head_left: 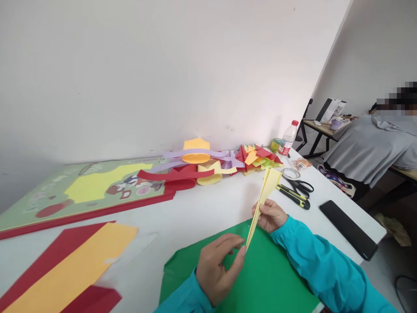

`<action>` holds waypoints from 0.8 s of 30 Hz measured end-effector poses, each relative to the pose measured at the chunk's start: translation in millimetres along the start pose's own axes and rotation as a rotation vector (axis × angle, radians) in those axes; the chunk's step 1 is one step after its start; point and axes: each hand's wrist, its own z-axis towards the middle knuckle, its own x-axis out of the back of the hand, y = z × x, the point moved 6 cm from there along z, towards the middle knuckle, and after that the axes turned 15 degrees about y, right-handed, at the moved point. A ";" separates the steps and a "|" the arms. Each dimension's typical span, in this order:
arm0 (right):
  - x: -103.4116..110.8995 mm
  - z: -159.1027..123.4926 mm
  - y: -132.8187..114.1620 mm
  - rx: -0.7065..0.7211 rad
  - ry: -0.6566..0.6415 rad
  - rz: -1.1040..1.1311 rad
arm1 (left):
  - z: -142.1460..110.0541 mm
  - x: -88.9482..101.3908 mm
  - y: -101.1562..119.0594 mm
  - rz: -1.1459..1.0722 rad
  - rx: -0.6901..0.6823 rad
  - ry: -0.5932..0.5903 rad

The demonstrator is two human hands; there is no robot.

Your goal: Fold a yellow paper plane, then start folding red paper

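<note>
My right hand [271, 215] pinches a pale yellow strip of folded paper [265, 191] about its middle. The strip stands tilted, with its layers fanning a little at the top and narrowing toward the bottom. Close to that lower end is my left hand [220, 265], its thumb and index finger curved with a gap between them. The thumb tip is at or just beside the paper; I cannot tell if it touches. Beneath both hands lies a large green sheet [260, 274] on the white table [153, 239].
Folded red paper pieces [257, 156] and curled paper strips [182, 176] line the wall. At right are a bottle [288, 140], tape roll [291, 174], scissors [298, 186], cutter [293, 196] and black flat object [348, 229]. Left: orange paper [74, 269], green board [94, 169]. A person [371, 139] sits beyond.
</note>
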 end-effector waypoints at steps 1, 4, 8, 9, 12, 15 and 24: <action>-2.4 -2.5 2.9 -0.016 -0.020 -0.032 | 1.7 0.0 -1.9 0.018 0.032 0.000; -11.9 -13.1 13.0 -0.053 -0.097 -0.147 | 7.7 -2.9 -7.2 0.028 0.175 -0.037; -21.4 -26.2 19.2 -0.023 -0.161 -0.397 | 10.8 -8.4 -19.2 -0.044 0.502 -0.073; -23.1 -28.3 19.1 -0.019 -0.170 -0.436 | 10.4 -9.5 -22.3 -0.087 0.585 -0.071; -27.3 -31.5 17.1 -0.016 -0.199 -0.489 | 8.4 -12.8 -29.8 -0.238 0.801 -0.067; -30.5 -32.3 17.3 -0.025 -0.220 -0.512 | 8.7 -11.9 -35.0 -0.316 0.933 -0.028; -32.1 -36.7 21.2 -0.018 -0.249 -0.571 | 17.0 -4.1 -39.4 -0.391 0.986 0.041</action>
